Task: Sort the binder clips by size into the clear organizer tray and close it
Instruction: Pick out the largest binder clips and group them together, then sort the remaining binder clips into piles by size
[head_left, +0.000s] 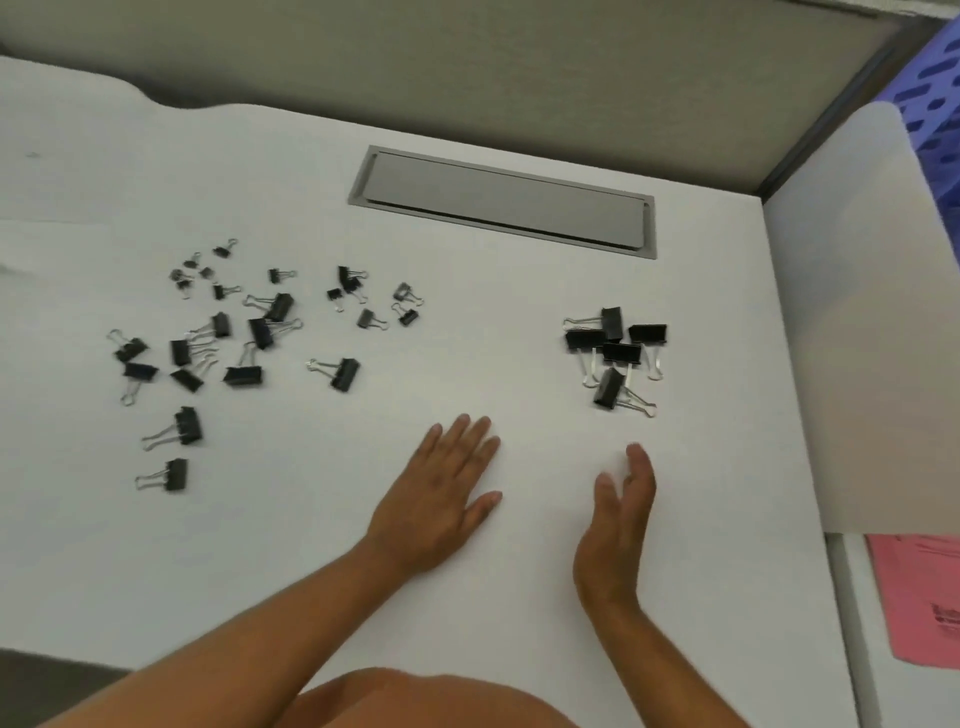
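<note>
Both hands lie nearest on the white table (519, 597), holding nothing: left hand (441, 493) flat, right hand (621, 519) on edge, fingers straight. Beyond, five large binder clips (615, 353) sit grouped right; mixed clips (228, 332) scatter left. Pre-sorting seems underway; no organizer tray shows, so next comes pulling more large clips rightward.

On the white desk (519, 519) there were two bunches of black binder clips. The bunch right of the grey hatch (501, 200), nearer the desk's front edge, held five large clips (615, 353), touching or overlapping. The scattered bunch left of the hatch (249, 332) held roughly twenty-five clips of mixed sizes; the smallest, farthest back, were too blurred for an exact count. Two hands lay on the desk below the hatch, the left hand (441, 499) and the right hand (618, 525). One pink sheet (924, 597) lay beyond the desk's right edge.
</note>
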